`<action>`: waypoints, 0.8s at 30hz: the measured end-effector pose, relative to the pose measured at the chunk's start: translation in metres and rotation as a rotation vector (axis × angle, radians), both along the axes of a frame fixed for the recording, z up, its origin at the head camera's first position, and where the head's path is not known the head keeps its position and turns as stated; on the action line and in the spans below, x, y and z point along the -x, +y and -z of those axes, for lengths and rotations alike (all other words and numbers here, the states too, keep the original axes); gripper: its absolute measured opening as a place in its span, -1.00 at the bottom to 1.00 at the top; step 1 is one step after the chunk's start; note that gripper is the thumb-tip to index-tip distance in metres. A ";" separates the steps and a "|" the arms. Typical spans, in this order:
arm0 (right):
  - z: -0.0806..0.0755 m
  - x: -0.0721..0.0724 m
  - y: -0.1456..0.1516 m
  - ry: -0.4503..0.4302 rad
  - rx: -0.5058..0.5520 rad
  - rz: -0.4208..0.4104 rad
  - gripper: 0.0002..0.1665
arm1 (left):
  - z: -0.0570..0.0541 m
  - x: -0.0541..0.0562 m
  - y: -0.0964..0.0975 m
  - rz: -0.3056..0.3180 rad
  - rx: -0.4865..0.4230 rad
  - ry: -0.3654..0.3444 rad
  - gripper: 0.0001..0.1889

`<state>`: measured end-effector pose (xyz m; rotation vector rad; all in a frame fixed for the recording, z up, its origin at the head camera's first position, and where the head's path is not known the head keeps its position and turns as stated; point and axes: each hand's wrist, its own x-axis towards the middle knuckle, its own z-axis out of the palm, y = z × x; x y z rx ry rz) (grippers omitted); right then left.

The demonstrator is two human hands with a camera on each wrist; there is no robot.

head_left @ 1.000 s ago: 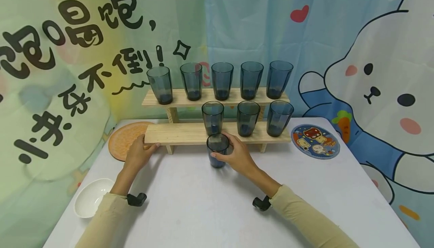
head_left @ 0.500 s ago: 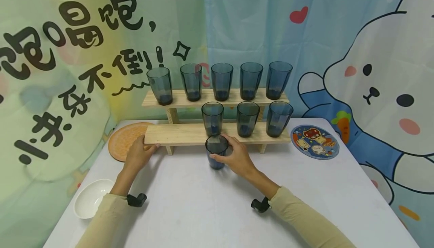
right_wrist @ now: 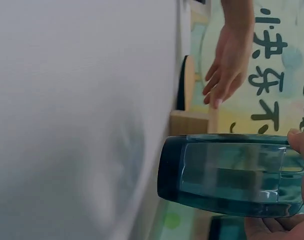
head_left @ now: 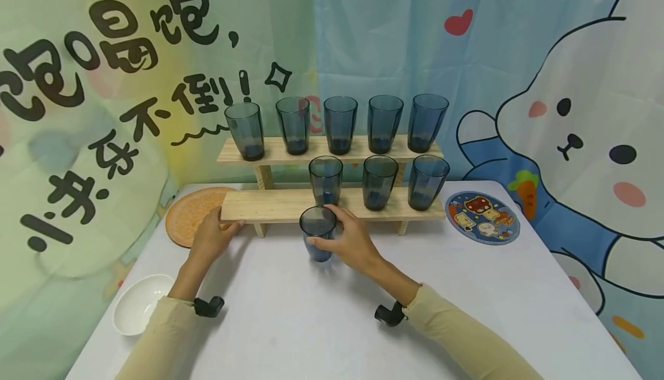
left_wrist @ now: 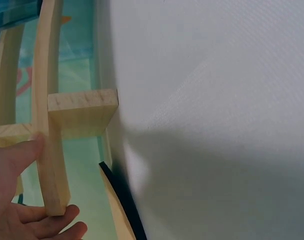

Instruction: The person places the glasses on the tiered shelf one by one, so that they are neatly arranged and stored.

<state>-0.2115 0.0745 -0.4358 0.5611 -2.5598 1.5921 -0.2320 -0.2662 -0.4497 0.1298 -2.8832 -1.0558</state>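
My right hand [head_left: 354, 241] grips a blue-tinted drinking glass [head_left: 317, 234] near its rim, thumb on the near side and fingers behind. The glass is upright in front of the lower shelf; the right wrist view shows its thick base [right_wrist: 171, 170] above the white tabletop. My left hand [head_left: 211, 236] holds the left end of the lower board of a two-tier wooden shelf [head_left: 264, 204]. In the left wrist view, its thumb [left_wrist: 27, 152] lies on the board's front edge and its fingers [left_wrist: 54, 222] come round the board's end.
Several matching glasses [head_left: 339, 126] line the upper tier. Three more, among them a middle glass [head_left: 378, 184], stand on the right part of the lower tier. An orange round mat [head_left: 189, 218], a blue cartoon mat [head_left: 482, 218] and a white bowl [head_left: 136, 311] are on the table.
My right hand has carried the glass a little to the left along the front of the shelf. The left hand has stayed at the board's end.
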 end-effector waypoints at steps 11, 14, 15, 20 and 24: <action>-0.029 0.004 -0.032 0.021 0.020 -0.063 0.06 | 0.000 0.000 0.000 -0.001 0.007 0.006 -0.15; -0.039 0.009 -0.042 0.047 0.035 -0.080 0.03 | 0.000 0.000 0.000 -0.002 0.010 0.010 -0.15; -0.042 0.011 -0.046 0.061 0.036 -0.084 0.02 | 0.000 0.000 0.000 -0.003 0.012 0.010 -0.15; -0.058 0.021 -0.063 0.100 0.014 -0.071 0.03 | 0.001 -0.001 0.001 -0.009 0.013 0.004 -0.14; -0.068 0.028 -0.075 0.082 -0.011 -0.045 0.05 | 0.000 -0.001 0.000 -0.006 0.011 0.004 -0.15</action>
